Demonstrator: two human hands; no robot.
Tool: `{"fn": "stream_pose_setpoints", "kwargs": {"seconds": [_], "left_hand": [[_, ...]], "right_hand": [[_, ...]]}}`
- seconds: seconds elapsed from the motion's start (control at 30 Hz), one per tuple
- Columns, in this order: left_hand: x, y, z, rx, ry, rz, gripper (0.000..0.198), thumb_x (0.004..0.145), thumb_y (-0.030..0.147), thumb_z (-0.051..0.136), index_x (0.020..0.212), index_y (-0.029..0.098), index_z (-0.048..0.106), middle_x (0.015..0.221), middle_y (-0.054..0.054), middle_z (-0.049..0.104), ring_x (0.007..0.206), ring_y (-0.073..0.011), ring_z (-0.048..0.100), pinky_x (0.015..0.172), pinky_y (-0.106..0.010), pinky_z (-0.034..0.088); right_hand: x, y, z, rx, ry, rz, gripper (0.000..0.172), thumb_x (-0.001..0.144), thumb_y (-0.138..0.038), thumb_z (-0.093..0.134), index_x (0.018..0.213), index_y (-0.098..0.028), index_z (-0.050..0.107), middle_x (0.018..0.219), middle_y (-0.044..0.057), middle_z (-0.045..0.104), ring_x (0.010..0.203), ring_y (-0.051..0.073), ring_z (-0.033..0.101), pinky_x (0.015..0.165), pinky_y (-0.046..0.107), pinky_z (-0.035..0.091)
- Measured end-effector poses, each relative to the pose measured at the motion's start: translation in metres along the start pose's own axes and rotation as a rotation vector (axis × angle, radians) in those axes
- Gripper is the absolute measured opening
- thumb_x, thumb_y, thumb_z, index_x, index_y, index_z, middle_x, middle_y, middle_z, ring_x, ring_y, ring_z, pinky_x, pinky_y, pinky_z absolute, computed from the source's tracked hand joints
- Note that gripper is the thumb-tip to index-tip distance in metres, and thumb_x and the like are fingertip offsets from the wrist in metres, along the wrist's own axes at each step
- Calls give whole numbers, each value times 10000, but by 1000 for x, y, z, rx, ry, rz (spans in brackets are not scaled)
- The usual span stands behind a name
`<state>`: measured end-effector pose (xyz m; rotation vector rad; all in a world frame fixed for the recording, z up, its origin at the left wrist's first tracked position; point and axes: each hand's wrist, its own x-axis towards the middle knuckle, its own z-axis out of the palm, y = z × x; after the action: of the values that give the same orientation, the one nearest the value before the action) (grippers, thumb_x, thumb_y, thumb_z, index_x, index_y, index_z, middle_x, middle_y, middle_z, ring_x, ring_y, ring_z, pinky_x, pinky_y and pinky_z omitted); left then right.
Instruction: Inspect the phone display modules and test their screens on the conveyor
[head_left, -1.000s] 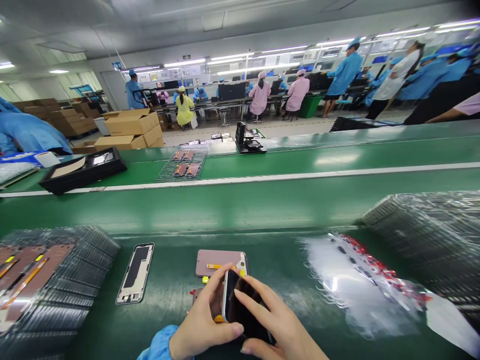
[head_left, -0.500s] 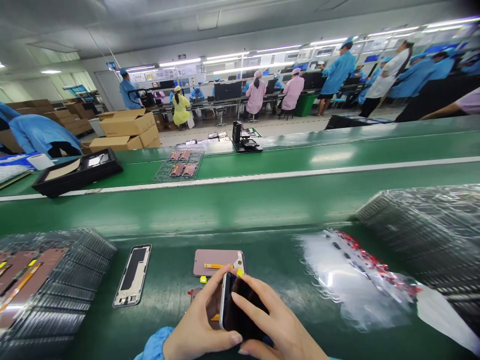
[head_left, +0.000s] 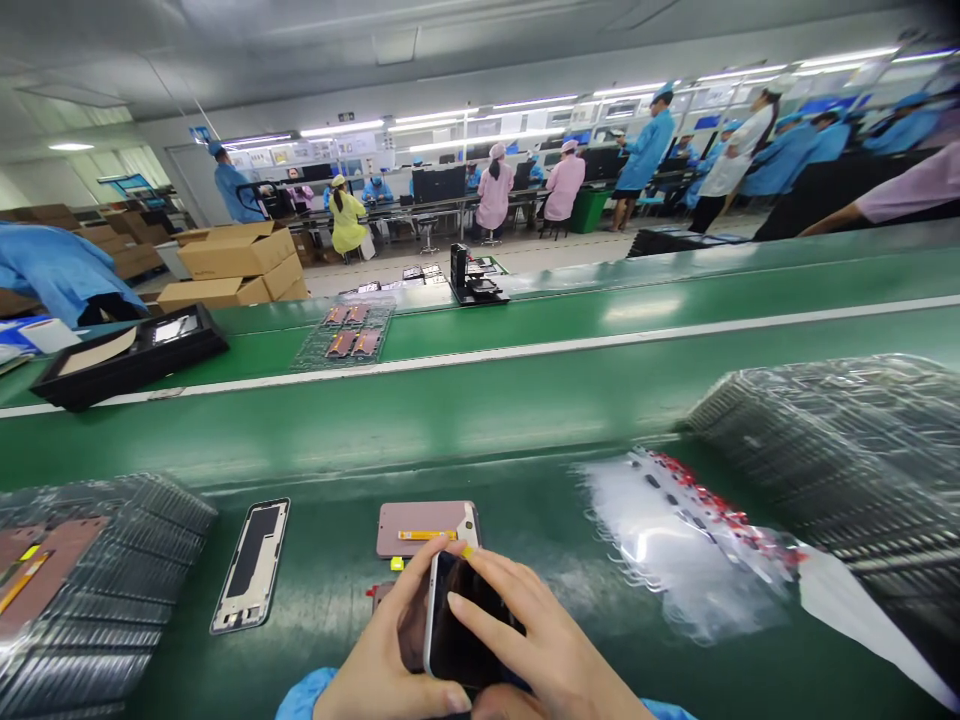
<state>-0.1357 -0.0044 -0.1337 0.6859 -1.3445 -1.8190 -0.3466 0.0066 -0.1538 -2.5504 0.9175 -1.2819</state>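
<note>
**Between your fingers, a dark-faced smartphone (head_left: pixel 459 645)**

You have it tilted low in front of you. Your left hand (head_left: pixel 380 657) grips the silver edge, thumb near the lower end; your right hand (head_left: pixel 559 650) closes on it too, index finger laid across the glossy face and other fingers bent over the far edge. Just beyond your fingertips lies a mauve display panel (head_left: pixel 416 518) with an orange flex cable (head_left: pixel 426 536). Left of your fingers rests a phone frame (head_left: pixel 250 565), then a stack of clear trays (head_left: pixel 161 570). Well to their right, clear film strips (head_left: pixel 645 535) with red tabs lie fanned out.
</note>
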Motion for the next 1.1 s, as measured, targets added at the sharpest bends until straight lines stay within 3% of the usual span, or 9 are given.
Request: {"fn": "stream_pose_setpoints", "kwargs": {"seconds": [0.17, 0.23, 0.33, 0.43, 0.53, 0.67, 0.83, 1.0, 1.1], "left_hand": [[0, -10, -9, -23, 44, -3, 920, 650, 396, 890, 1445, 437, 429, 1555, -35, 425, 1454, -298, 337, 1204, -432, 278], [3, -9, -12, -80, 88, -48, 836, 713, 409, 845, 1445, 417, 440, 1545, -37, 441, 1417, -298, 404, 1161, -415, 360], [12, 4, -16, -213, 218, -189, 568, 888, 445, 650, 1420, 307, 507, 1379, -106, 613, 1137, -286, 659, 915, -394, 563], [21, 24, -20, -254, 302, -236, 457, 962, 414, 533, 1345, 167, 578, 1207, -147, 711, 1011, -268, 707, 797, -343, 595], [27, 38, -27, -243, 326, -224, 437, 978, 393, 510, 1314, 126, 594, 1226, -156, 702, 1064, -274, 688, 811, -325, 594], [32, 40, -32, -199, 319, -210, 448, 982, 411, 497, 1294, 110, 609, 1220, -172, 701, 1055, -282, 688, 805, -333, 591], [29, 36, -23, -200, 205, -152, 578, 990, 550, 367, 1358, 152, 567, 1361, -175, 609, 1188, -286, 606, 908, -366, 547], [11, 16, -10, 94, 114, -277, 500, 839, 496, 698, 1222, 175, 680, 994, -101, 735, 697, -125, 617, 653, -231, 511], [4, 1, -5, 174, 174, -281, 411, 777, 486, 761, 1040, 171, 747, 845, -41, 705, 599, -78, 539, 577, -190, 456]], "right_hand": [[0, 0, 8, -102, -36, 46, 599, 929, -507, 604, 1424, -194, 477, 1417, 235, 524, 1350, 387, 453, 993, 623, 484], [-2, 1, 10, -40, -31, 115, 659, 909, -516, 634, 1465, -226, 431, 1454, 212, 493, 1362, 394, 435, 1023, 661, 434], [-5, 5, 10, 260, -16, 328, 817, 866, -637, 619, 1531, -268, 320, 1510, 166, 438, 1389, 366, 405, 1090, 618, 387], [-7, 11, 5, 659, -49, 625, 712, 939, -651, 489, 1518, -258, 363, 1439, 135, 537, 1328, 302, 503, 1119, 511, 402], [-6, 13, 4, 1007, -183, 792, 567, 1005, -592, 389, 1366, -201, 585, 1105, 122, 739, 1018, 260, 703, 928, 425, 553], [-8, 11, 12, 1262, -283, 876, 532, 951, -566, 553, 1268, -148, 644, 858, 104, 769, 795, 209, 742, 688, 279, 552], [-11, 11, 17, 1280, -124, 903, 471, 920, -557, 617, 1140, -144, 670, 824, 102, 769, 765, 201, 737, 681, 273, 547], [-11, 17, 15, 1238, 76, 957, 445, 883, -558, 674, 1124, -184, 655, 866, 58, 759, 730, 180, 727, 705, 280, 560], [-14, 18, 18, 1215, 136, 948, 417, 896, -544, 665, 1119, -192, 648, 843, 42, 755, 717, 172, 722, 724, 283, 559]]}}
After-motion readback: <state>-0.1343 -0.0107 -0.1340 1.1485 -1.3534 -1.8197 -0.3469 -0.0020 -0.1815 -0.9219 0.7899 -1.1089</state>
